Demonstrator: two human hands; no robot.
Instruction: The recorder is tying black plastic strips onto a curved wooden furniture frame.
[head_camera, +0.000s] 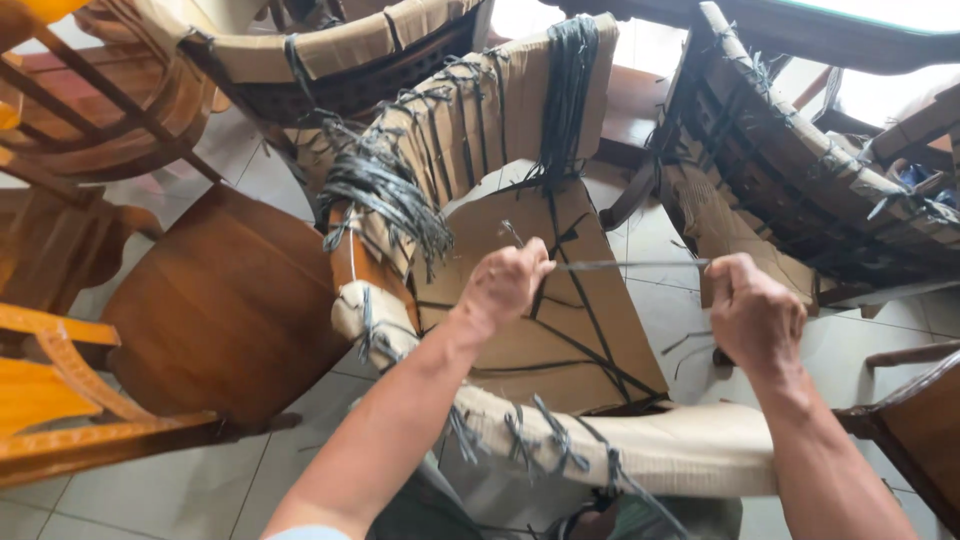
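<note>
A grey strap (630, 265) is held taut between both hands, roughly level, over the middle of a cardboard-wrapped chair (520, 300). The left hand (503, 285) is closed in a fist on one end of the strap, w/ a short tail sticking up from the knuckles; the right hand (755, 312) is likewise clamped on the other end, fingers curled tight. The chair is seen from above: its seat is covered w/ a flat cardboard sheet (560, 330) crossed by dark strap lines, its curved back and arms are padded w/ corrugated card and bound by many grey ties (385, 190), loose ends fraying out. The near arm, wrapped in pale foam sheet (690, 450), is bound w/ more ties. A second wrapped chair (790, 150) is seen upper right, just beside the first. To the left, bare wooden chairs (215, 300) are stood close together, one brown seat nearest, orange-toned frames at the edge. A pale tiled floor (160, 490) is visible beneath. Whether the strap is knotted to the chair cannot be told.
</note>
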